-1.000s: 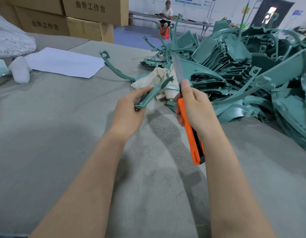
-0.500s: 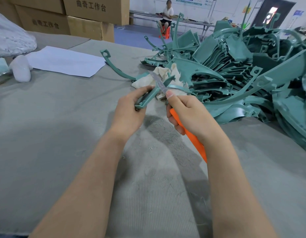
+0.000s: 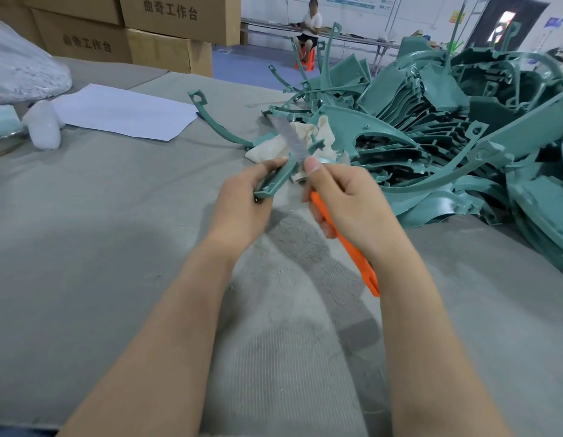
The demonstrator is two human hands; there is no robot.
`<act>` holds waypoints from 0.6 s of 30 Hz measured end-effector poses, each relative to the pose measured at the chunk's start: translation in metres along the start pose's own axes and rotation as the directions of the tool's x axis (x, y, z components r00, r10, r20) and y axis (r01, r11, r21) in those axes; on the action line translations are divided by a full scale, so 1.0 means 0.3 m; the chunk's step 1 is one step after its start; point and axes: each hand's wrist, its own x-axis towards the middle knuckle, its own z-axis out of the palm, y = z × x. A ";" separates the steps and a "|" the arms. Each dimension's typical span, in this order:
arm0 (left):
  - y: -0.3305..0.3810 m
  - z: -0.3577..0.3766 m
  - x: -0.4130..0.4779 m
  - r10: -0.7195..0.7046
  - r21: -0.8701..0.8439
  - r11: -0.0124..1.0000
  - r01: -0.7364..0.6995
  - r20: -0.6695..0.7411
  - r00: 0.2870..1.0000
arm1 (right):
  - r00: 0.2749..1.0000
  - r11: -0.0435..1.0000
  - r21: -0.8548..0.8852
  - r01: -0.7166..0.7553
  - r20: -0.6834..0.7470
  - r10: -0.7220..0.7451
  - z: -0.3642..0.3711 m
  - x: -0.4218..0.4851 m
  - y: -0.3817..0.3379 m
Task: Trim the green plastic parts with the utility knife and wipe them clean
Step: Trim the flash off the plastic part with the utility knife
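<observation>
Two bare hands are at work in the middle of the frame. The person's left hand (image 3: pixel 242 206) pinches a small green plastic bracket piece (image 3: pixel 275 181) between thumb and fingers and holds it up off the grey felt-covered table (image 3: pixel 84 231). The right hand (image 3: pixel 346 200) is wrapped round an orange-handled utility knife (image 3: pixel 352 250), thumb up near the blade. The long steel blade (image 3: pixel 289 140) points toward the upper left and crosses the top end of the bracket. It's blurry, so it's hard to say whether the edge actually touches.

Just behind the hands is a crumpled cream cloth rag (image 3: pixel 274 149), lying against the foot of a big heap of green plastic parts (image 3: pixel 447 121) that fills the upper right. One curved green plastic strip (image 3: pixel 217 124) sticks out of the heap to the left. Fine green shavings (image 3: pixel 293 241) dust the felt below the hands.

Upper left has a white paper sheet (image 3: pixel 125 111), a clear plastic bag (image 3: pixel 21 67) and brown cardboard boxes (image 3: pixel 166 17). Way back at the top, somebody sits on a red stool (image 3: pixel 307 59).
</observation>
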 end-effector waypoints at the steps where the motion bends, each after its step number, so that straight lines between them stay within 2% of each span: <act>1: -0.005 0.000 0.004 0.016 0.005 1.000 -0.016 0.010 1.000 | 0.998 1.000 -0.023 -0.011 -0.065 0.010 -0.009 0.005 0.008; 4: -0.024 -0.005 0.010 0.027 0.009 1.000 -0.027 0.028 0.999 | 0.990 0.995 -0.046 -0.086 -0.119 0.080 -0.033 0.016 0.030; 8: -0.024 -0.005 0.010 0.053 0.040 0.998 -0.054 0.031 0.998 | 0.990 0.989 -0.066 -0.135 -0.042 0.132 -0.035 0.013 0.032; 18: -0.019 -0.003 0.005 0.084 0.039 0.996 -0.083 -0.015 0.996 | 0.987 0.990 -0.060 -0.127 0.086 0.132 -0.034 0.001 0.019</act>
